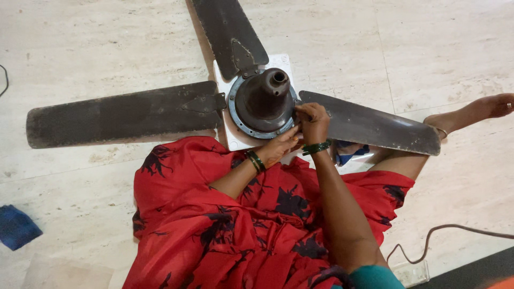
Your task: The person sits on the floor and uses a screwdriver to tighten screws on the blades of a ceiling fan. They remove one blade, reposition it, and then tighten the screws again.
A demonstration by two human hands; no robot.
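A person in a red garment with a dark print (251, 230) sits on a pale stone floor (96, 48) with a dismounted ceiling fan (262, 101) laid flat in front of the lap, its dark motor housing (263, 99) facing up on a white square pad (231, 140). The right hand (313, 120), a green bangle at the wrist, is curled at the rim of the housing where the right-hand blade (375, 127) joins it, fingertips pinched together as if on a small fastener or tool; what, if anything, is between them is too small to tell. The left hand (279, 147), also bangled, lies loosely cupped against the lower edge of the housing just beside the right, steadying it rather than gripping anything that shows. All three dusty blades remain in place: the left blade (118, 115) and the upper blade (230, 32) sit bolted by their brackets, and the right one looks seated too, so the work at that joint appears to be at an early stage, with the other two joints untouched. A blue cloth (16, 227) lies well apart at the left edge of the floor, a grey cable (444, 230) trails at lower right, and the person's bare foot (482, 109) rests beyond the tip of the right blade.
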